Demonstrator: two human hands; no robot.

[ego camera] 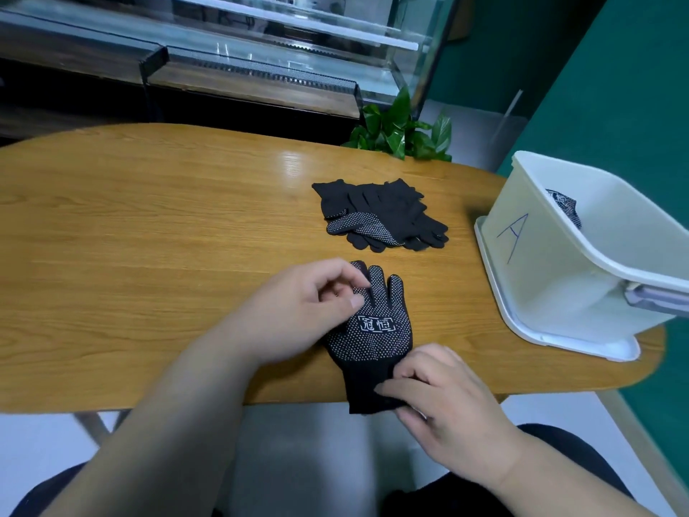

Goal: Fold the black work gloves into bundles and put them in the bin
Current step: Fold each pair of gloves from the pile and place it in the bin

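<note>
A black work glove (pixel 376 330) with white dots and a white logo lies palm up near the table's front edge, fingers pointing away from me. My left hand (pixel 298 311) pinches its finger ends with thumb and curled fingers. My right hand (pixel 436 397) pinches the cuff, which hangs a little over the table edge. A pile of several black gloves (pixel 380 214) lies further back on the table. The white bin (pixel 581 255), marked with a blue A, stands at the right and holds a dark glove bundle (pixel 566 207).
The oval wooden table (pixel 149 236) fills the middle of the view. A green potted plant (pixel 402 132) stands behind its far edge. A glass display case (pixel 223 50) runs along the back. The bin rests on a white lid (pixel 551 337) near the table's right end.
</note>
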